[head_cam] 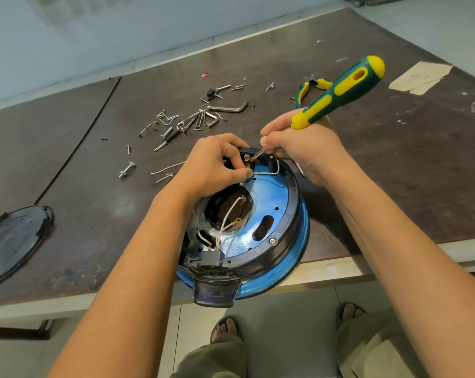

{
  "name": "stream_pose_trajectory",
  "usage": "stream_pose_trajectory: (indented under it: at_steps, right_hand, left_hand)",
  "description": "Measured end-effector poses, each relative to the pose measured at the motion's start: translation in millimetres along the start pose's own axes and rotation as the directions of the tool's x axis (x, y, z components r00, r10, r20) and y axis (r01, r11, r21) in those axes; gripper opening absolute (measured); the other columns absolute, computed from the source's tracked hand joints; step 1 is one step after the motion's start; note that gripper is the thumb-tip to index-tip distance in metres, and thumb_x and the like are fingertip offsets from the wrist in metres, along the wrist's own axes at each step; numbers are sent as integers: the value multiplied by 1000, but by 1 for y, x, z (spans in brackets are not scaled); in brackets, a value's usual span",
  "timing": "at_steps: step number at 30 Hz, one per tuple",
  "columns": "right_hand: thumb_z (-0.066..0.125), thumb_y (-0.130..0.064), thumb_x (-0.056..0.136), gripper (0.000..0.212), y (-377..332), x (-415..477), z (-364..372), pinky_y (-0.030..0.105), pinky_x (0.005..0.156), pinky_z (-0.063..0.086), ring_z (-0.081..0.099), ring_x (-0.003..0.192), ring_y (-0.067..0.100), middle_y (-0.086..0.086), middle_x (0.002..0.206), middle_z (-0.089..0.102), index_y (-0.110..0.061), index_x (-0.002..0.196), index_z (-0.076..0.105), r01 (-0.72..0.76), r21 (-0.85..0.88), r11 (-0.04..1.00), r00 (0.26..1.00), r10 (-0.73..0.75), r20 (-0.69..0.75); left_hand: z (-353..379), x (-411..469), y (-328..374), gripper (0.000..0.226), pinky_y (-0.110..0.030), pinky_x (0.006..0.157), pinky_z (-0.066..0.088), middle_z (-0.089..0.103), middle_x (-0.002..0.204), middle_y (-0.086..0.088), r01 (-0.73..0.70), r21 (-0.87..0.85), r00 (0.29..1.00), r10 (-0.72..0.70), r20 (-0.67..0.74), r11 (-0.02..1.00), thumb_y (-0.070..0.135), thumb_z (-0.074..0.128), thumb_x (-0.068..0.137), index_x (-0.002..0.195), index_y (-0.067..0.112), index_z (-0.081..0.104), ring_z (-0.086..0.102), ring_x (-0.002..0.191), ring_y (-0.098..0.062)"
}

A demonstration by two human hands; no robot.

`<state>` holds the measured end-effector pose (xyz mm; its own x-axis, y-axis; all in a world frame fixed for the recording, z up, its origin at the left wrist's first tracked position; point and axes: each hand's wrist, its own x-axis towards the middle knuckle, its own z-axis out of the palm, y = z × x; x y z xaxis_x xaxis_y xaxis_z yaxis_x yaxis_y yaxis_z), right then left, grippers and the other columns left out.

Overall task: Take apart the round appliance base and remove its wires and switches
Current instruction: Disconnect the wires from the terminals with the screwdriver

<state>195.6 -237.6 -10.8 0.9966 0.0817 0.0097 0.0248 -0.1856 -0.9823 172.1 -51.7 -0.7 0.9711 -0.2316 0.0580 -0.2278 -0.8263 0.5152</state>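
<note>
1 round appliance base [274, 214] lies flat at the near edge of the table [394, 173], its black plastic handle lug [214, 290] overhanging the edge. The glossy blue metal pan sits inside a black plastic ring, and thin white wires [225, 222] loop across its irregular dark central opening, 1 ending in a yellow ring terminal. Well to the left lies a black oval cover plate [12, 241]. At the base's far rim the left hand [214, 165] has curled fingers pinching a black switch block [245, 156]. Just beside it the right hand [304, 151] is closed round a screwdriver [345, 88] with a ribbed green and yellow handle, steel shaft angled down to the block. Farther out on the scuffed brown tabletop lie loose screws, bolts and bent hex keys [192, 121], then yellow-handled pliers [309, 90]
</note>
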Motion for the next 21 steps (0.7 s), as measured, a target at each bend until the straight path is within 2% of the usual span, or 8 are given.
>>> stream_pose_trajectory:
  at_steps: [4, 10, 13, 18, 21]
  right_hand:
    - [79, -12, 85, 13, 2, -4, -3, 34, 81, 64, 74, 80, 11, -1, 85, 75, -19, 95, 74, 50, -46, 998, 999, -50, 5]
    - [81, -16, 84, 9, 6, -6, -23, 21, 66, 56, 68, 71, 6, -3, 80, 74, -18, 93, 77, 307, -133, 942, 946, -288, 146]
    - [80, -14, 85, 6, 7, -6, -26, 17, 65, 53, 69, 71, 4, -4, 79, 74, -16, 90, 77, 390, -145, 909, 912, -360, 195]
    - [78, -6, 85, 6, 10, -4, -26, 14, 65, 53, 67, 69, -1, -8, 75, 70, -11, 89, 77, 467, -146, 872, 871, -425, 245]
    - [77, -5, 85, 7, 11, -4, -25, 11, 64, 51, 66, 67, -2, -10, 72, 68, -11, 88, 77, 474, -145, 869, 866, -429, 256]
  left_hand:
    - [1, 0, -1, 16, -26, 89, 46, 61, 116, 18, -1, -1, 1000, 1, -4, 1000, 23, 80, 79, 64, 23, 72, 58, 103, -2]
    - [2, -1, -1, 20, -17, 82, 42, 60, 113, 22, -4, 6, 1000, 4, -10, 1000, 23, 80, 77, 62, 29, 69, 58, 99, 0]
    - [2, -1, -3, 19, -19, 83, 43, 60, 113, 22, -4, -3, 1000, 4, -9, 1000, 23, 80, 78, 62, 28, 70, 58, 99, 0]
    - [2, 0, -4, 19, -14, 80, 40, 58, 108, 30, -15, -1, 1000, 15, -21, 1000, 24, 80, 77, 62, 28, 70, 54, 101, 5]
    - [2, 0, -4, 17, -20, 83, 45, 59, 109, 27, -21, -7, 1000, 21, -17, 1000, 24, 80, 77, 64, 26, 71, 57, 98, 2]
